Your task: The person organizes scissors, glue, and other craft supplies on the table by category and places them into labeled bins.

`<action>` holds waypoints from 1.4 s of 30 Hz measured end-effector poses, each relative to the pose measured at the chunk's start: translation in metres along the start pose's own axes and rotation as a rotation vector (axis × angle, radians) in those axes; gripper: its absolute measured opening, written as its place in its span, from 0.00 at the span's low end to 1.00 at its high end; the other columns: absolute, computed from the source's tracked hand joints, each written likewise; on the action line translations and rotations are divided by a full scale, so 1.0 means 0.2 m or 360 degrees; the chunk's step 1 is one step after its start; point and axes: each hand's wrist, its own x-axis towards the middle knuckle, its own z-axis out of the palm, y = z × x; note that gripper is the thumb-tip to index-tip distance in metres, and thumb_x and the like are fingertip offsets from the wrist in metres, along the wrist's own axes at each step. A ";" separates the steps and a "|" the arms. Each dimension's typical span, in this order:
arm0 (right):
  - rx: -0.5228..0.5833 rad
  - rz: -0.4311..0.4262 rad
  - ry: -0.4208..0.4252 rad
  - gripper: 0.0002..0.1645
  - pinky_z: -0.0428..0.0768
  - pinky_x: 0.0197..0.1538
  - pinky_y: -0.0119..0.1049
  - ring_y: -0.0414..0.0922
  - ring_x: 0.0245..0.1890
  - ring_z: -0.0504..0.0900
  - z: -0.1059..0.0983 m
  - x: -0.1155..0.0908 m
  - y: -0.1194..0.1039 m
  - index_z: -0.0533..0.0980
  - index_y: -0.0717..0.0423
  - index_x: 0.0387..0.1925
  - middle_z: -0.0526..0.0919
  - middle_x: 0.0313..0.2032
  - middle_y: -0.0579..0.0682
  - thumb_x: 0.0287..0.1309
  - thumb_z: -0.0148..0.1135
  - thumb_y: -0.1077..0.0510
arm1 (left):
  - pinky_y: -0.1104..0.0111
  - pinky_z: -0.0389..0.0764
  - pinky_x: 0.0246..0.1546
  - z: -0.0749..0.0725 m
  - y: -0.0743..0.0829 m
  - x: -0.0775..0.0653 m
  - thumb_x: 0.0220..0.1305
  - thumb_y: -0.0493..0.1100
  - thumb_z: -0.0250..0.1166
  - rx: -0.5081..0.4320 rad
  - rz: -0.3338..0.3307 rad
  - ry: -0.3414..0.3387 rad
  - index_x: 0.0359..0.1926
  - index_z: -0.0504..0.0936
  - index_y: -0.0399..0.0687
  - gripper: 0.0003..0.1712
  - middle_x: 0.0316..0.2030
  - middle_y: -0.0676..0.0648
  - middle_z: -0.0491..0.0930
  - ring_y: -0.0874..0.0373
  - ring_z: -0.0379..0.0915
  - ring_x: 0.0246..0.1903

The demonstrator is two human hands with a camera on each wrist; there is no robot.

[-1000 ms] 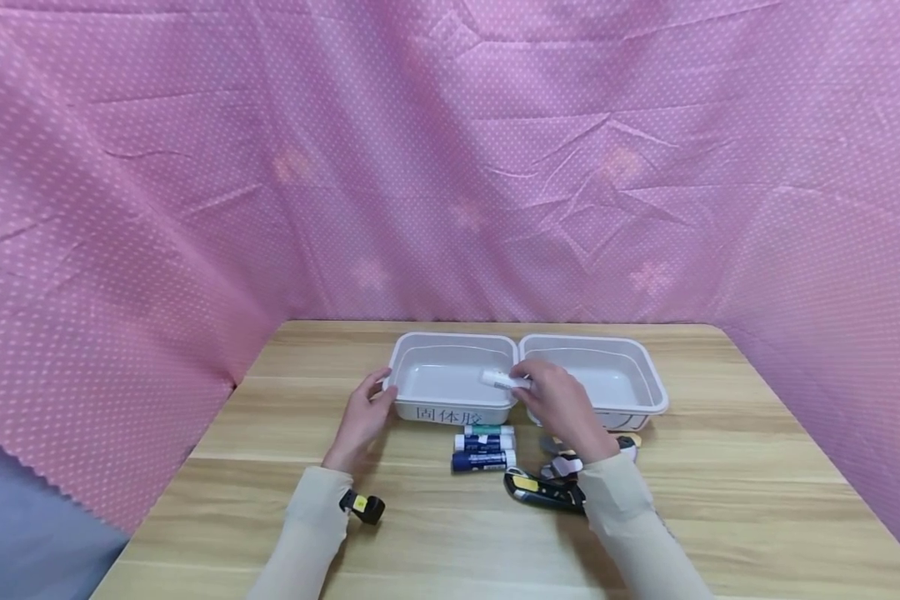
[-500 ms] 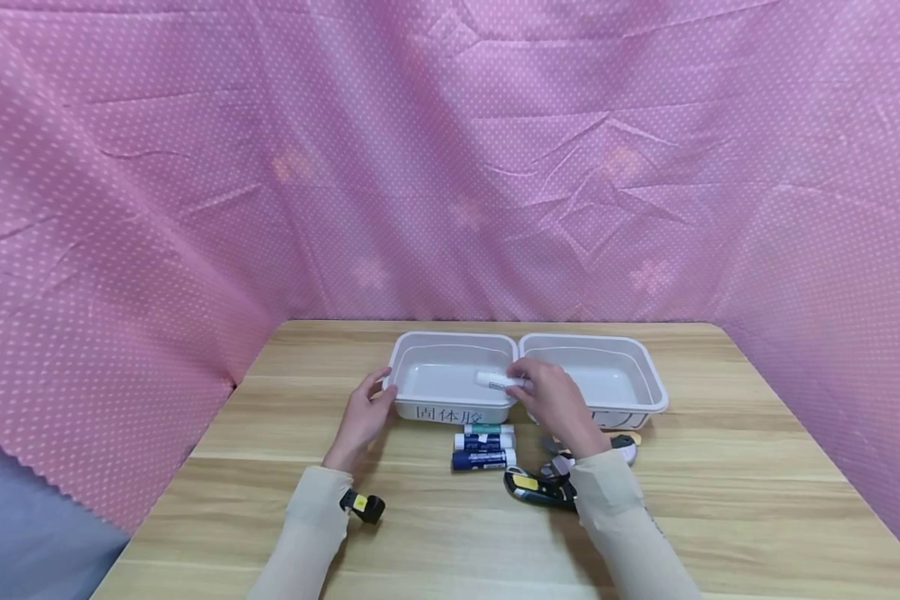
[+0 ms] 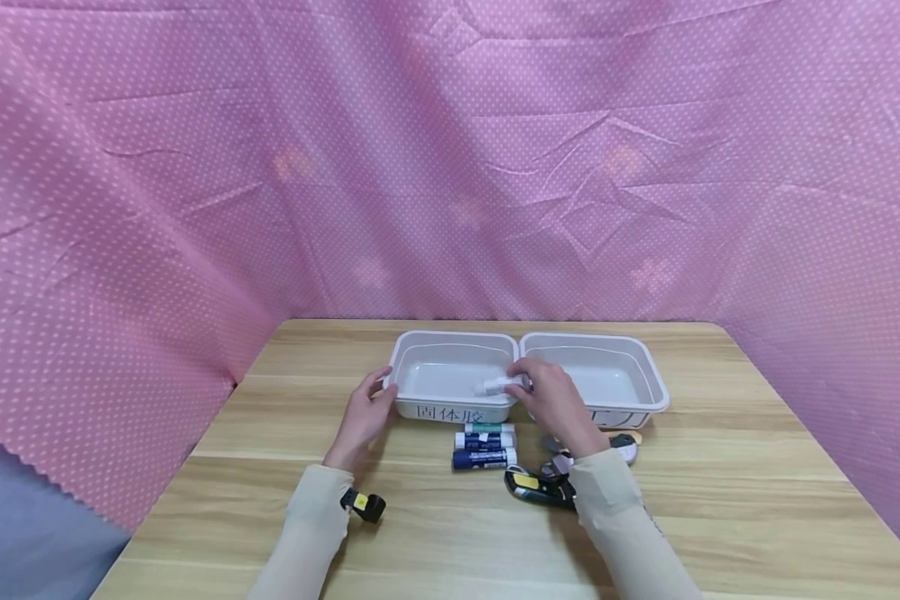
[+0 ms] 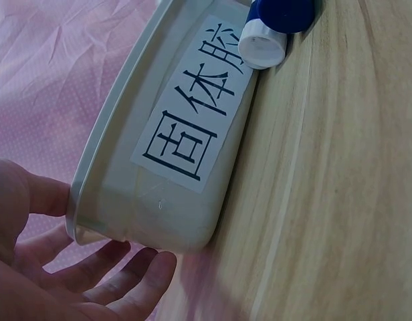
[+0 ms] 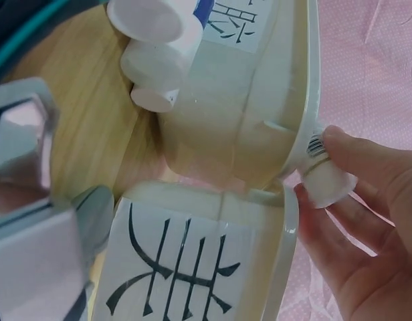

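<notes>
My right hand [image 3: 558, 404] pinches a white glue stick [image 3: 497, 386] between thumb and fingertips, above the right end of the left plastic bin [image 3: 407, 408]. In the right wrist view, the glue stick [image 5: 324, 179] shows a barcode and overlaps the bin's rim. At that bin's left end, my left hand [image 3: 363, 421] holds the rim, thumb [image 4: 49, 196] against its edge and fingers along the end wall. Three more glue sticks [image 3: 484, 459], with blue and green wraps, lie side by side before the labelled front wall.
A second white bin [image 3: 654, 402] stands right beside the first, its front also labelled. Several utility knives [image 3: 543, 489] lie in front of it, partly hidden under my right forearm. A pink dotted curtain [image 3: 450, 208] hangs behind the wooden table [image 3: 435, 550].
The held glue stick has shifted slightly left and down over the left bin, and the right forearm has moved a little left. My left hand stays at the rim.
</notes>
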 end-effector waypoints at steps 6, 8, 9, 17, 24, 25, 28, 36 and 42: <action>0.0038 -0.0025 -0.0049 0.13 0.88 0.40 0.37 0.45 0.35 0.87 0.02 0.01 0.00 0.84 0.59 0.47 0.88 0.44 0.55 0.61 0.72 0.60 | 0.51 0.77 0.65 0.00 0.00 0.00 0.77 0.41 0.55 0.0043 0.0009 -0.0005 0.75 0.66 0.45 0.28 0.69 0.31 0.68 0.38 0.72 0.65; 0.0037 -0.0025 -0.0059 0.13 0.88 0.41 0.37 0.45 0.36 0.87 0.02 0.01 0.00 0.84 0.58 0.48 0.88 0.45 0.55 0.62 0.71 0.61 | 0.51 0.77 0.65 0.00 0.00 0.00 0.77 0.41 0.55 0.0060 0.0014 -0.0001 0.75 0.66 0.44 0.28 0.69 0.31 0.68 0.37 0.71 0.65; 0.0031 -0.0031 -0.0061 0.13 0.88 0.42 0.38 0.46 0.37 0.88 0.02 0.01 0.00 0.84 0.59 0.48 0.88 0.46 0.56 0.62 0.71 0.61 | 0.51 0.77 0.65 0.00 0.00 0.00 0.77 0.41 0.55 0.0064 0.0017 0.0001 0.75 0.66 0.44 0.28 0.69 0.30 0.68 0.37 0.71 0.65; 0.0023 -0.0070 -0.0053 0.14 0.89 0.45 0.41 0.48 0.39 0.88 0.03 0.01 -0.01 0.83 0.60 0.50 0.88 0.44 0.56 0.62 0.71 0.63 | 0.50 0.78 0.64 -0.01 0.00 0.00 0.77 0.40 0.55 0.0059 0.0027 0.0002 0.75 0.66 0.44 0.28 0.68 0.30 0.69 0.37 0.73 0.63; 0.0020 -0.0071 -0.0092 0.17 0.88 0.44 0.42 0.47 0.38 0.86 0.03 0.01 -0.03 0.82 0.59 0.53 0.88 0.45 0.54 0.62 0.70 0.62 | 0.51 0.78 0.64 0.00 -0.01 0.00 0.77 0.40 0.55 0.0047 0.0029 0.0007 0.75 0.66 0.44 0.28 0.68 0.30 0.70 0.38 0.73 0.63; 0.0011 -0.0082 -0.0095 0.17 0.87 0.45 0.43 0.47 0.38 0.86 0.03 0.01 -0.03 0.82 0.59 0.53 0.88 0.46 0.54 0.63 0.70 0.62 | 0.51 0.78 0.64 0.00 0.00 0.00 0.77 0.41 0.55 0.0044 0.0025 0.0003 0.75 0.66 0.44 0.28 0.68 0.31 0.69 0.38 0.73 0.63; -0.0014 -0.0111 -0.0125 0.18 0.86 0.49 0.45 0.47 0.42 0.87 0.04 0.01 -0.04 0.82 0.57 0.54 0.88 0.49 0.53 0.63 0.70 0.60 | 0.51 0.78 0.64 0.00 0.00 0.01 0.77 0.42 0.55 0.0048 0.0007 0.0000 0.75 0.66 0.46 0.28 0.69 0.32 0.69 0.39 0.73 0.64; -0.0037 -0.0168 -0.0206 0.20 0.86 0.55 0.44 0.49 0.51 0.86 0.06 -0.01 -0.10 0.80 0.55 0.58 0.85 0.55 0.51 0.66 0.68 0.60 | 0.51 0.79 0.62 0.00 0.00 0.00 0.78 0.42 0.55 0.0089 0.0041 0.0015 0.74 0.67 0.45 0.27 0.68 0.30 0.70 0.38 0.73 0.63; -0.0052 -0.0230 -0.0237 0.22 0.86 0.54 0.42 0.48 0.50 0.87 0.06 -0.02 -0.13 0.79 0.54 0.59 0.85 0.55 0.51 0.65 0.69 0.61 | 0.51 0.80 0.62 0.00 0.00 0.00 0.78 0.41 0.55 0.0100 0.0036 0.0029 0.74 0.68 0.45 0.27 0.68 0.30 0.70 0.38 0.74 0.62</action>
